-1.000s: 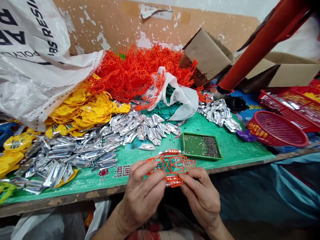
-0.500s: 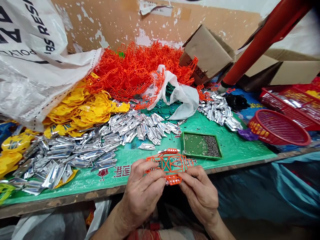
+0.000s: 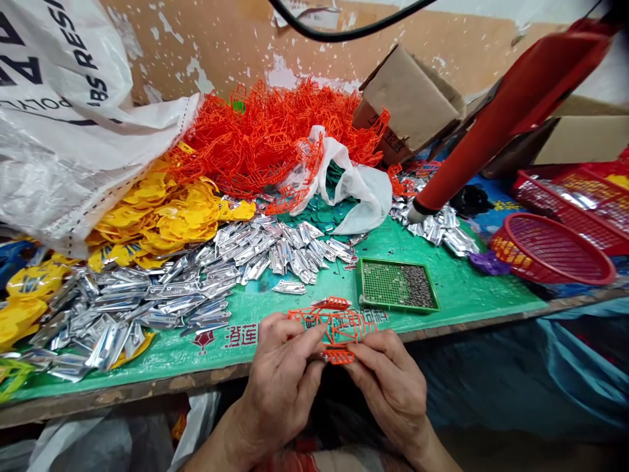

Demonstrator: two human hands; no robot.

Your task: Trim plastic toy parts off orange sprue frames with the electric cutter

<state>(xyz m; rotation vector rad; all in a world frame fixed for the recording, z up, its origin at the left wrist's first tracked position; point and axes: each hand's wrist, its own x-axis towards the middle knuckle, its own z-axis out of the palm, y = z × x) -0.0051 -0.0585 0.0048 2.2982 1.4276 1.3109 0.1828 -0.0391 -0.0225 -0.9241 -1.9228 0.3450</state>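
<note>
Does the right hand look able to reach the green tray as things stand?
Probably yes: the green tray lies just beyond the right hand, nothing between them, though that hand is pinching the orange frame.

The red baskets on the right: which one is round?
The nearer basket, at the table's front edge, is round and shallow. The one behind it has straight sides and holds shiny pieces.

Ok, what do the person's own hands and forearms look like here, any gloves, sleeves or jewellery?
Both are bare: the left hand and the right hand wear no gloves, and no rings or watch show. The forearms are uncovered down to the bottom edge of the picture, with no sleeve in view. Knuckles and fingers look creased, with short, unpainted nails.
</note>
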